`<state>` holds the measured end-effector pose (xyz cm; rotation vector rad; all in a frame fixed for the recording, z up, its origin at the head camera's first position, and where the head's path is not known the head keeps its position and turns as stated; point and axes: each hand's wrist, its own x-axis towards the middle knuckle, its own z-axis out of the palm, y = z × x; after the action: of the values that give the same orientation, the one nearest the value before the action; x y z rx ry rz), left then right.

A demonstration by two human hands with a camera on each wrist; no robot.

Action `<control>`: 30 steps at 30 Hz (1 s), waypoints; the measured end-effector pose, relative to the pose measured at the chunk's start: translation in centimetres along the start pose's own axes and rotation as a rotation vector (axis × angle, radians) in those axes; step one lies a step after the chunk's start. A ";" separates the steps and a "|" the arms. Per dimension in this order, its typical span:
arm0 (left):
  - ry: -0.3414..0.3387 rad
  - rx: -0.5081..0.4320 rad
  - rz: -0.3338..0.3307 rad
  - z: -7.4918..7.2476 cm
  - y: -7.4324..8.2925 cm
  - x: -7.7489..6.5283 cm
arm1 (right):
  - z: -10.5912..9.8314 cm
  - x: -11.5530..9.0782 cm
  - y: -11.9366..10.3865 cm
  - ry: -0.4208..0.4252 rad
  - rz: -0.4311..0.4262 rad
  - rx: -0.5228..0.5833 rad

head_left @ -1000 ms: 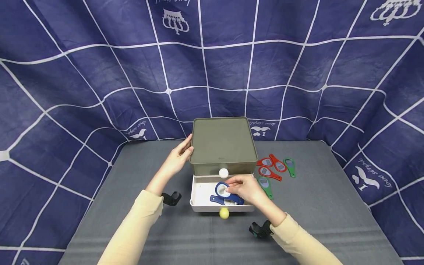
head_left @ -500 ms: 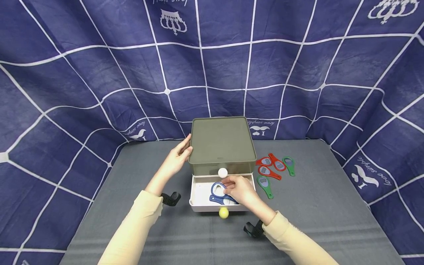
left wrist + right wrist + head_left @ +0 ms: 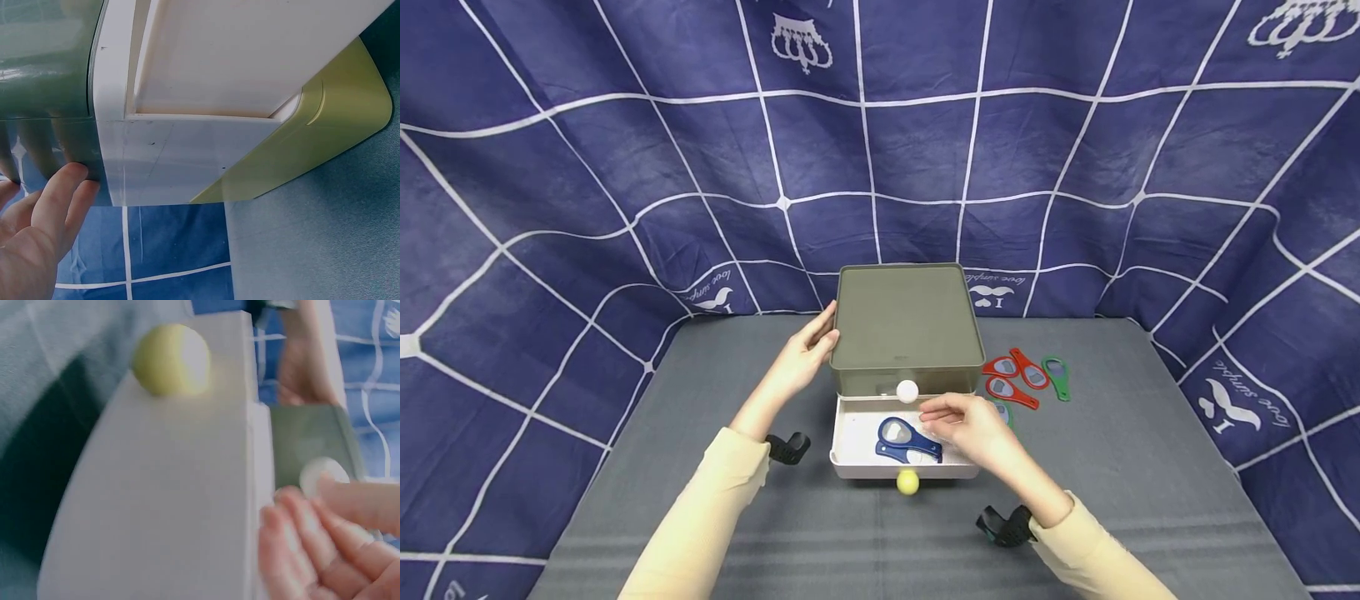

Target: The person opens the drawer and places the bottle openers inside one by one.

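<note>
A small box [image 3: 907,317] with an olive top has its white lower drawer [image 3: 855,433] pulled out. Two blue magnifying glasses lie in the drawer, one blue magnifying glass [image 3: 919,439] overlapping the other blue magnifying glass [image 3: 889,452]. My left hand [image 3: 801,357] rests extended fingers against the box's left side; in the left wrist view its fingertips touch the green wall. Over the drawer's right part, my right hand [image 3: 972,427] holds nothing, its fingers loosely bent beside the blue pair. The right wrist view shows this hand [image 3: 331,550] blurred near the white knob [image 3: 322,477].
On the grey table [image 3: 1097,467], right of the box, lie three red magnifying glasses [image 3: 1011,392], a green magnifying glass [image 3: 1056,379], and another green one partly hidden behind my right hand. A yellow knob [image 3: 907,482] juts from the drawer front. A blue curtain [image 3: 917,150] hangs behind.
My right hand has let go of the upper blue magnifying glass, which now lies on the other one, and has moved off to the right. My left hand keeps its place.
</note>
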<state>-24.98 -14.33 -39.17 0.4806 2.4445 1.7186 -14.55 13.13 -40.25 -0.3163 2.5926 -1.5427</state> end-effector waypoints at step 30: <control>-0.002 -0.020 0.011 0.1 0.1 -0.2 | -5.3 0.2 14.3 0.313 0.362 0.103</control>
<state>-24.71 -14.27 -39.09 0.4941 2.4247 1.7441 -17.54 24.28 -50.27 0.4140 2.5775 -1.6876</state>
